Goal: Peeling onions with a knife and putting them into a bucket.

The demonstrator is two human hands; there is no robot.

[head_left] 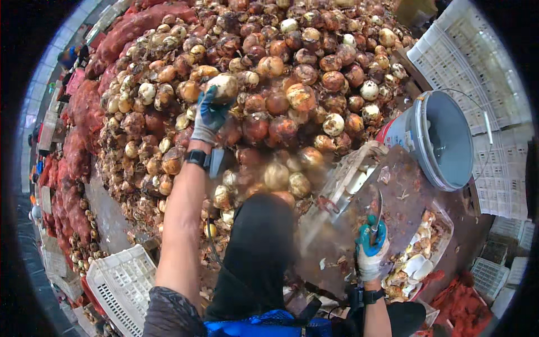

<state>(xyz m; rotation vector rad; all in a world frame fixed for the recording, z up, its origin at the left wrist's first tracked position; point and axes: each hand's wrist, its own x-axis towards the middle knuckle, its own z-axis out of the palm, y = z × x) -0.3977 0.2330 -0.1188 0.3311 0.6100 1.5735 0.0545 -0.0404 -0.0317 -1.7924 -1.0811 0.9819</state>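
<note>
While clasped at the top of the heap, pale onion [223, 85] sits inside left hand [209, 117], grip clenched round it. Surrounded by onion pile [292, 73] on all sides. At four o'clock, right hand [370, 250] grasping a knife [377, 210] over brown board [404, 191]; grey bucket [446, 137] at three o'clock; peelings [418, 261] just beside.

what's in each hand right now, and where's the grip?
Left hand: fingers wrapped over a pale onion on the pile, gripping its top and side. Right hand: closed around the handle of a small curved knife, blade pointing up.
</note>
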